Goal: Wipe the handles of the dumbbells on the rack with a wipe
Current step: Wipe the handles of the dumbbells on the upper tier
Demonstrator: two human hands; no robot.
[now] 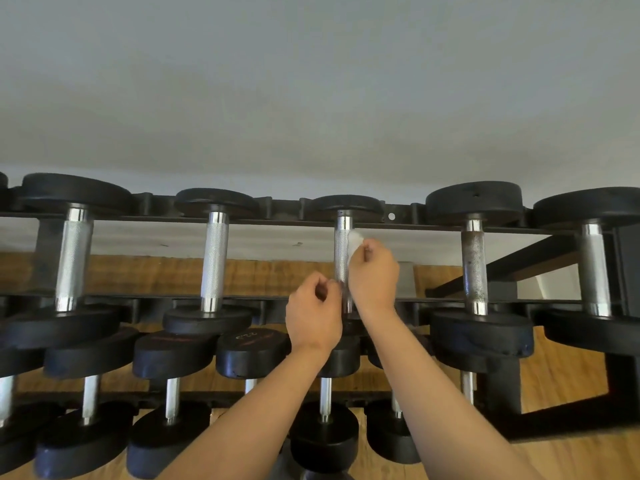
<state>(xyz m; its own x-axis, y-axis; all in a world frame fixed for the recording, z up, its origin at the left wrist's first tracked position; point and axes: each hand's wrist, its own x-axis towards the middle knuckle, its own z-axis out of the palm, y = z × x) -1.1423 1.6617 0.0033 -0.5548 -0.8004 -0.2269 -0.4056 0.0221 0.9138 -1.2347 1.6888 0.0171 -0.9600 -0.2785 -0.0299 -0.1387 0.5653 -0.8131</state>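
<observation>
The black steel rack (277, 216) carries 2 tiers of dumbbells. The upper tier shows 5 in full view, each with its black round heads seated on the front and rear rails. The lower tier holds smaller black dumbbells.

The item being worked on is the knurled chrome handle (342, 237) of the 3rd black-headed dumbbell (346, 204) of those 5, counted from the left. Its long axis runs straight away from the person, from front rail to rear rail.

The right hand (374, 277) pinches a small crumpled white wipe (355, 241) and holds it against the right side of the handle, toward the far end. The left hand (313, 315) sits at the near end of the same handle with its fingers curled. It cannot be determined whether it grips the handle, part of the wipe, or nothing.

The next stroke most likely follows the handle axis, back toward the near head.
</observation>
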